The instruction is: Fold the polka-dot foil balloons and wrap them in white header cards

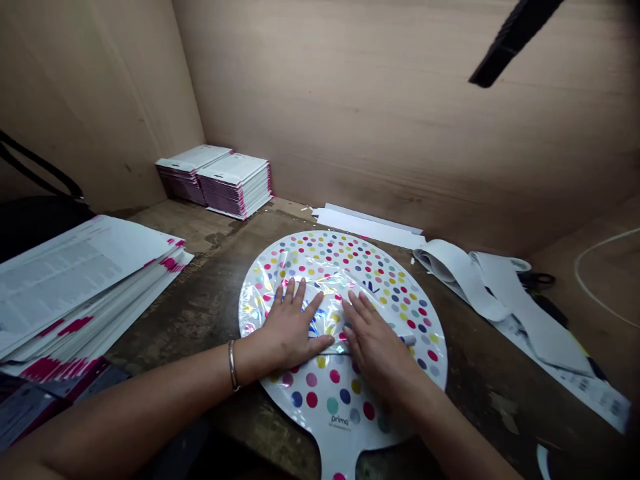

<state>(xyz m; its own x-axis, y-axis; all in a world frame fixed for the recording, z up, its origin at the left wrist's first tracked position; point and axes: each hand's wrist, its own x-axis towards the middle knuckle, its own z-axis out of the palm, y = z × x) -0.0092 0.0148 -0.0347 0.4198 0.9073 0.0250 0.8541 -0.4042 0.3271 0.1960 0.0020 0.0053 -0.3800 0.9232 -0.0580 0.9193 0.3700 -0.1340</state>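
Observation:
A flat, round foil balloon (400, 267), white with many coloured dots, lies on the dark table in the middle of the view. Its narrow tail (340, 460) points toward me, below the word "prima". Over its middle is a shiny, creased layer (320, 273), with an edge running across under my hands. My left hand (293, 323) rests flat on that layer, fingers spread. Beside it, my right hand (373, 343) lies with fingers stretched out and close together, its palm turned down on the balloon. Neither hand grasps anything I can see.
Two stacks of printed cards (233, 180) stand in the back left corner. A pile of printed sheets (85, 280) is at the left. White strips (367, 223) lie along the back wall. Curled label strips (465, 280) and dark-handled scissors (540, 280) are at the right.

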